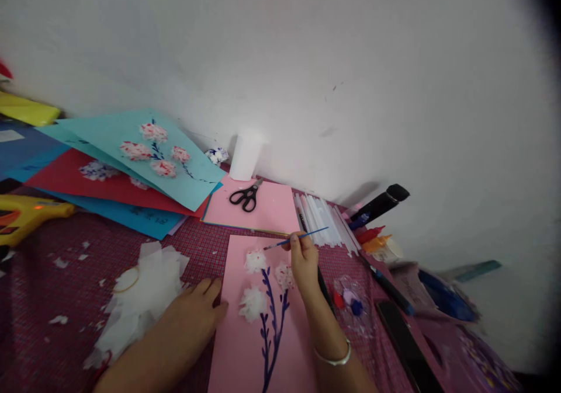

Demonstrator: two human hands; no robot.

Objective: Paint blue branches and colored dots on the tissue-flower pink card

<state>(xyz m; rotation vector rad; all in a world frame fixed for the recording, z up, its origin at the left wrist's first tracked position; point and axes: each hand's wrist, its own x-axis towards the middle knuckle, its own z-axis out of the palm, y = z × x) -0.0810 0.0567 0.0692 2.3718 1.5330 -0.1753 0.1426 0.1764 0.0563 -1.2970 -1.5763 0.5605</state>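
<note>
A thin blue paintbrush (310,232) is pinched in my right hand (304,261), its reddish tip at the upper white tissue flower (255,260). That flower sits on a pink sheet of paper (236,346), along with a red-speckled flower (284,275) and a plain white one (252,303). Dark purple painted stems (274,334) with small leaves run below them. My left hand (199,308) lies flat with its fingers stretched out, at the left edge of the pink sheet. Beside it is a pile of white tissue paper (144,288).
Blobs of red, lilac and blue paint (349,299) lie on clear plastic to the right, near a black phone (407,346). Black scissors (246,197) rest on pink paper behind. Glue sticks (322,218), finished flower cards (184,153) and a yellow glue gun (30,215) surround the work.
</note>
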